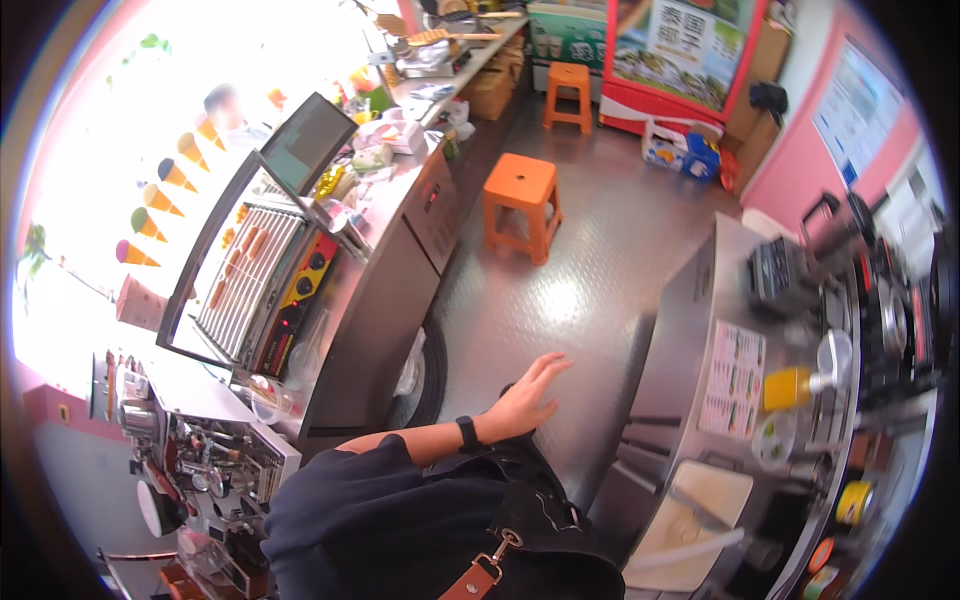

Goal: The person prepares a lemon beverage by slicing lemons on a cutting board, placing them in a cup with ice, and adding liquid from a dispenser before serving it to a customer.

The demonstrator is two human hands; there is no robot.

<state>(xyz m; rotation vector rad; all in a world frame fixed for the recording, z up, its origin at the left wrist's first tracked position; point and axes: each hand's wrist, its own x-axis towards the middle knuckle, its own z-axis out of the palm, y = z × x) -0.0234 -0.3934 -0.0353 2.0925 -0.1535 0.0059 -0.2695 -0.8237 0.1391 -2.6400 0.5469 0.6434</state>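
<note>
My left hand point(523, 401), with a dark band on its wrist, hangs over the metal floor point(600, 285), fingers spread and holding nothing. My right hand is out of view. On the right-hand counter, a knife point(701, 510) lies across a cutting board point(675, 547). Beside the board are a menu sheet point(733, 379) and a pump bottle of yellow liquid point(786, 388). A blender point(840, 225) stands farther along. Across the aisle, sausages point(253, 244) rest on a roller grill point(240, 285) under a raised glass lid point(306, 142).
Two orange plastic stools point(521, 180) point(568, 97) stand in the aisle. A red-framed display fridge point(675, 67) and boxes point(679, 150) are at the far end. A coiled black hose point(435, 375) lies by the left counter. A person point(229, 112) is beyond the window.
</note>
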